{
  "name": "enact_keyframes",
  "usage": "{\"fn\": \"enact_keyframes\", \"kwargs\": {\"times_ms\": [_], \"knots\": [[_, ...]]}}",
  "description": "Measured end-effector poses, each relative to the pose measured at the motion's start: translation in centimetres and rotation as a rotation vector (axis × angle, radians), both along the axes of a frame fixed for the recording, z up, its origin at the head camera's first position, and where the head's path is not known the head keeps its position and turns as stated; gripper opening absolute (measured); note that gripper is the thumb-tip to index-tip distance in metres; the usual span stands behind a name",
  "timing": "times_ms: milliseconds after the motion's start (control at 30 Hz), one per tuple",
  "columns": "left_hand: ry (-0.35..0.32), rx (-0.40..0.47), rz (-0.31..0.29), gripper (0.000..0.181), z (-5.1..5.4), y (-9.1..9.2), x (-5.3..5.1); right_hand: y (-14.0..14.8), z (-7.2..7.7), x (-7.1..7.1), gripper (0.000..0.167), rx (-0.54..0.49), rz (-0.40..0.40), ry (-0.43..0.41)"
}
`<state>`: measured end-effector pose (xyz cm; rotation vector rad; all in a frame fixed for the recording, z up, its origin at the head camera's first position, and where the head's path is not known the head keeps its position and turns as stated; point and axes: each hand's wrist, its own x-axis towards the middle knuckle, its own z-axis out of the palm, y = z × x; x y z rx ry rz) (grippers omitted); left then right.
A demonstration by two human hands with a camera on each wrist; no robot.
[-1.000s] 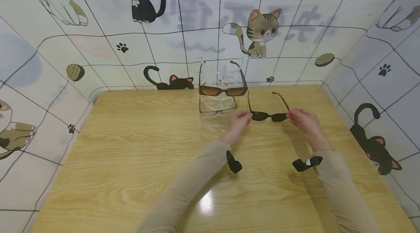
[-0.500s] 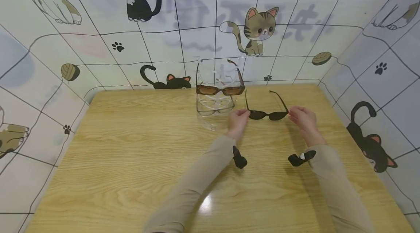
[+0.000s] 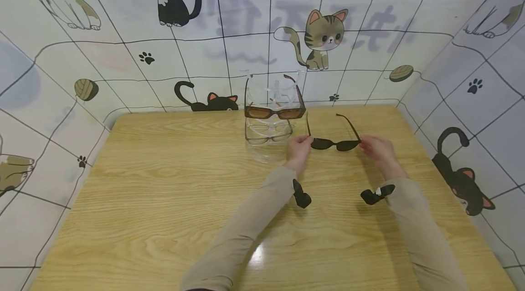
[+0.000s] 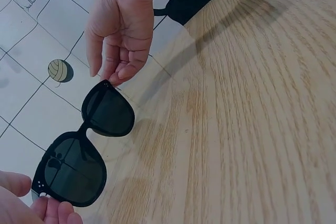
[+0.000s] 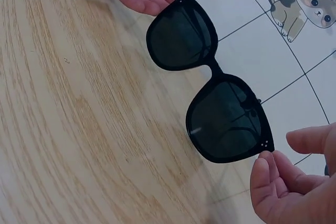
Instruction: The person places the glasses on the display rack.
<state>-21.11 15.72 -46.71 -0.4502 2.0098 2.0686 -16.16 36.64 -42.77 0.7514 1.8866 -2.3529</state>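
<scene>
Black sunglasses [image 3: 334, 145] with dark lenses are held up above the table, their temples spread toward the back wall. At one outer corner, my left hand [image 3: 299, 149] pinches the frame between thumb and fingers. My right hand [image 3: 378, 150] has its curled fingertips at the opposite corner. In the right wrist view, the thumb of this right hand [image 5: 302, 174] stands a little off the frame. Beside my left hand is a clear stand [image 3: 262, 156], bearing brown-tinted sunglasses [image 3: 275, 113] above thin-framed glasses [image 3: 268, 139].
The wood-grain table [image 3: 172, 200] extends in front and to both sides. A white sheet with cat drawings [image 3: 229, 54] rises at the back and sides. Each sleeve carries a small black wrist camera, one at the left wrist [image 3: 301, 195] and one at the right wrist [image 3: 376, 194].
The sunglasses stay nearly in place. My right hand's fingertips, slightly apart from the corner half a second ago, are back against it. My left hand keeps its hold.
</scene>
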Motion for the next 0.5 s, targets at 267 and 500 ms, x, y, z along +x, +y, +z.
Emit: {"fn": "enact_keyframes", "kwargs": {"times_ms": [267,500], "knots": [[0.032,0.100,0.003,0.011,0.0,-0.2,0.2,0.4,0.4,0.4,0.023,-0.121,0.033,-0.023],[0.031,0.191,-0.036,0.012,0.8,-0.7,0.6,0.8,0.1,1.2,0.030,-0.269,0.056,0.018]]}}
